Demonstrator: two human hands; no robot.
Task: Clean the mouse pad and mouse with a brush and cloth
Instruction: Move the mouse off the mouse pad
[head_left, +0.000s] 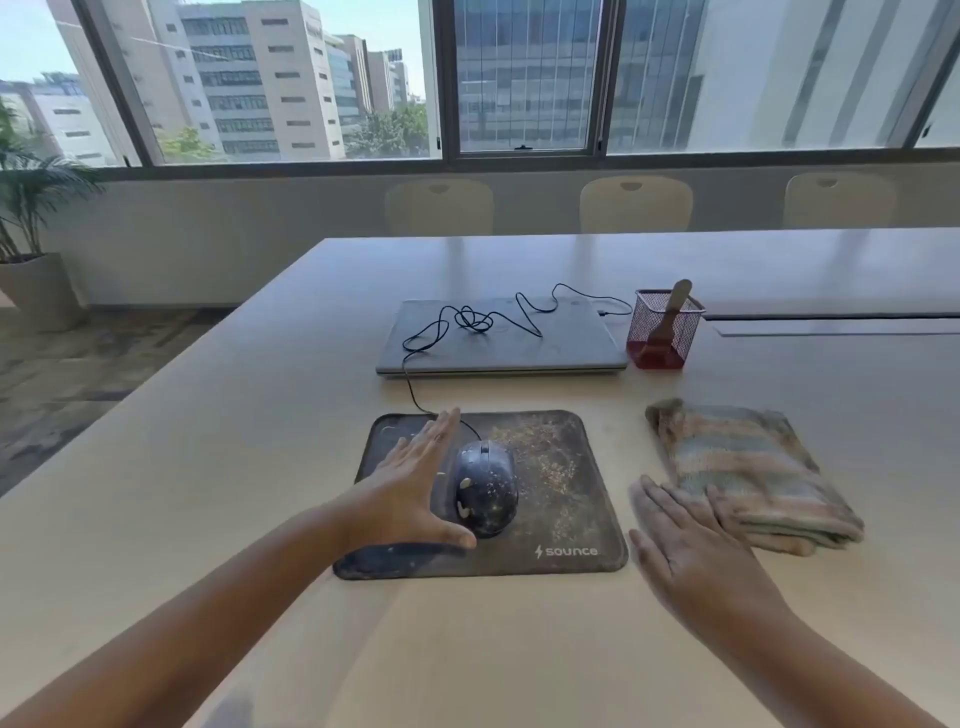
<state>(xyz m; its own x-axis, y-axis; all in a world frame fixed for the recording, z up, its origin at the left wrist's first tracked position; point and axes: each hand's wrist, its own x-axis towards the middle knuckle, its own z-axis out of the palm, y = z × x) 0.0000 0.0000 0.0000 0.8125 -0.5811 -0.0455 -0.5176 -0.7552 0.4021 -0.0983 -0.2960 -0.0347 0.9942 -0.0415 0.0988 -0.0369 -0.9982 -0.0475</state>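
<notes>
While your left hand (410, 483) is hovering flat over the left part of the pad (566, 499), its fingers are lying spread and its thumb is pointing toward you, so that grip is standing apart and is clamping nothing. You are keeping the mouse (485, 488) just to the right of that palm, in the crook between thumb and fingers; whether skin is touching it cannot be told. It is sitting on the pad, speckled with crumbs, and more crumbs are scattering across the pad's right half. Its cord (467, 319) is running up and looping over a shut laptop (519, 348) behind the pad. Your right hand (696, 561) is resting open and flat over the tabletop (208, 467), fingers apart, holding nothing, with the fingertips at the near left edge of the folded cloth (748, 467). You are leaving the brush (672, 312) well away from both hands, standing tilted in a red mesh cup (660, 338) beside the laptop's right edge.
</notes>
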